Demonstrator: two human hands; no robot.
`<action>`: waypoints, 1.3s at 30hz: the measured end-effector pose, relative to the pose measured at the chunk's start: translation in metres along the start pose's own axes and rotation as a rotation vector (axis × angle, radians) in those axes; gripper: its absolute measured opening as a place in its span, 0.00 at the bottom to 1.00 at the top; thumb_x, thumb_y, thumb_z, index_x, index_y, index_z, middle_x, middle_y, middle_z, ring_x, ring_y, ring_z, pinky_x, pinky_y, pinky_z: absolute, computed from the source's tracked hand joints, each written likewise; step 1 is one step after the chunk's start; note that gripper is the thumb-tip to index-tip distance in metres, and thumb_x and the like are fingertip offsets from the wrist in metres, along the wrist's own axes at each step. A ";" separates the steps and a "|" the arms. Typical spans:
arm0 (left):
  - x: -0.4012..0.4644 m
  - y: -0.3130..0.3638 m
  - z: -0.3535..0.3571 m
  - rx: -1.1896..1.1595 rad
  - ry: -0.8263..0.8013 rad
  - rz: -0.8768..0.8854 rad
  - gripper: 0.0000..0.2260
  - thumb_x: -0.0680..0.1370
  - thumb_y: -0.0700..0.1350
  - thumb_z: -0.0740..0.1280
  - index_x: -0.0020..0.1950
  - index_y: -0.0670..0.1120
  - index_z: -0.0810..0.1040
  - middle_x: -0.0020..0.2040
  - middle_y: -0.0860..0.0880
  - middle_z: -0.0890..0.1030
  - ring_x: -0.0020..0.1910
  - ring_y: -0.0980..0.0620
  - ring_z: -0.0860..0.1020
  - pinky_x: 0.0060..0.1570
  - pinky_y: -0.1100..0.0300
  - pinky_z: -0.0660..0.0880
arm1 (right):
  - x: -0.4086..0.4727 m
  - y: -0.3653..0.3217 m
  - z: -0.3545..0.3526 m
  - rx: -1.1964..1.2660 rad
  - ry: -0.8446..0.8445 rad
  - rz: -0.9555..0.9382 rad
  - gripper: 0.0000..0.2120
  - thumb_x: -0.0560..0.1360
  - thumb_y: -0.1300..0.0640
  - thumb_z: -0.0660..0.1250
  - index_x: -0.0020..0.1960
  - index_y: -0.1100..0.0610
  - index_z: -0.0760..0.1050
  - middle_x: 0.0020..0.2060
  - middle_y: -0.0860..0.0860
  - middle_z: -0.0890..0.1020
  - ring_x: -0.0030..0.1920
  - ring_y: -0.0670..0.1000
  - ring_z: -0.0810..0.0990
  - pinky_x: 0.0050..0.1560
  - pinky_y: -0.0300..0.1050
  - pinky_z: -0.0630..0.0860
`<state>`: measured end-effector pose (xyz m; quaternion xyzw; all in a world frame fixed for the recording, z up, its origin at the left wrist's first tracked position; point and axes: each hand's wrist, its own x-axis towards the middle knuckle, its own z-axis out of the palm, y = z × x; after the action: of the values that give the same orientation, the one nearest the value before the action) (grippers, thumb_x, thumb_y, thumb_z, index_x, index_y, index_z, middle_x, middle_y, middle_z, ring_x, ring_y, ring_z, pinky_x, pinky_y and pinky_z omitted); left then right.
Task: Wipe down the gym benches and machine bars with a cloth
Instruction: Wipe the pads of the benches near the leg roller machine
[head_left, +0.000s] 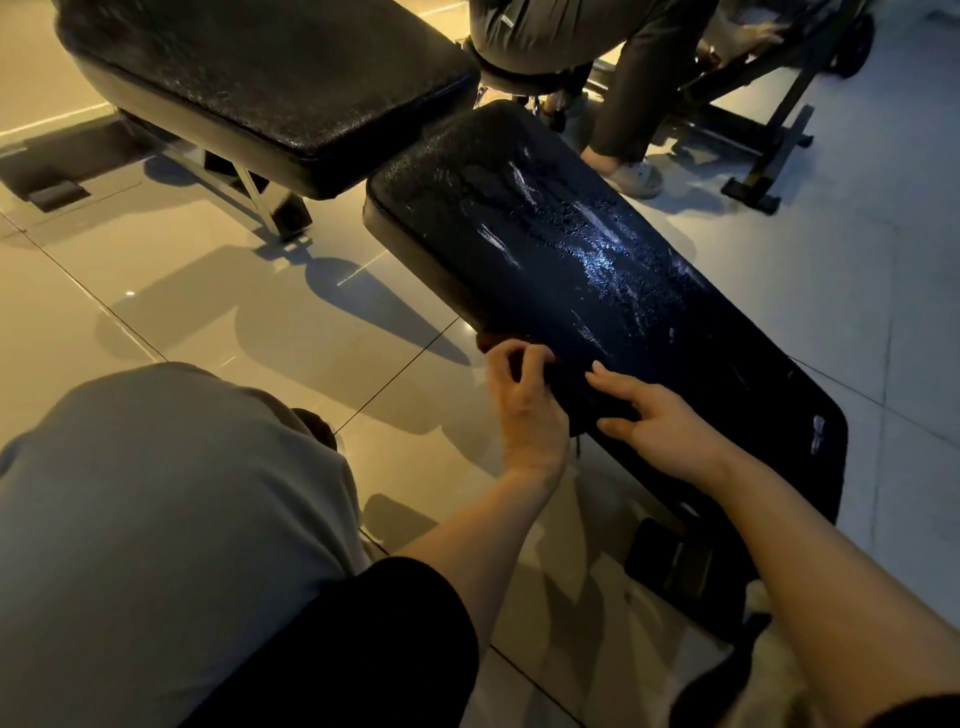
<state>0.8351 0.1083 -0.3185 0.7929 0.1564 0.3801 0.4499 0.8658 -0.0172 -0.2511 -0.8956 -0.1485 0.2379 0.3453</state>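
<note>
A long black padded bench (587, 270) runs from the middle of the view toward the lower right, its top shiny with wet streaks. A dark cloth (571, 400) lies over the bench's near left edge, hard to make out against the pad. My left hand (524, 405) is at that edge with thumb and fingers curled, pinching the cloth. My right hand (660, 415) rests on the cloth and pad with fingers spread and nearly straight. A second black bench pad (270, 78) stands at the upper left.
Another person sits on a stool (519, 73) at the top, a leg and light shoe (634, 176) close to the far end of the bench. A black machine frame (769, 150) stands at the upper right. Glossy floor tiles (234, 312) surround the benches. My knee (156, 493) fills the lower left.
</note>
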 end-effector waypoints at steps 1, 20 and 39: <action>-0.004 -0.001 -0.001 0.012 -0.082 0.062 0.08 0.74 0.41 0.60 0.51 0.45 0.73 0.56 0.44 0.69 0.52 0.47 0.71 0.51 0.56 0.76 | 0.000 0.001 0.001 0.001 0.004 0.001 0.28 0.78 0.66 0.65 0.75 0.51 0.64 0.75 0.41 0.61 0.75 0.45 0.58 0.67 0.35 0.56; -0.025 -0.007 -0.010 -0.038 -0.193 -0.075 0.12 0.74 0.32 0.66 0.54 0.45 0.74 0.57 0.48 0.71 0.55 0.50 0.72 0.56 0.56 0.75 | -0.002 0.000 0.002 0.006 -0.015 -0.028 0.29 0.78 0.66 0.66 0.76 0.51 0.63 0.76 0.42 0.60 0.76 0.43 0.56 0.71 0.37 0.53; 0.045 0.017 -0.022 -0.032 0.282 -0.524 0.12 0.76 0.38 0.68 0.58 0.43 0.72 0.57 0.46 0.74 0.52 0.55 0.70 0.53 0.60 0.72 | -0.003 0.000 0.002 -0.013 -0.024 0.005 0.30 0.79 0.63 0.66 0.76 0.48 0.61 0.76 0.40 0.58 0.76 0.44 0.55 0.69 0.38 0.53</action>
<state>0.8468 0.1385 -0.2769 0.6578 0.4105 0.3598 0.5189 0.8620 -0.0177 -0.2511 -0.8953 -0.1518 0.2484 0.3372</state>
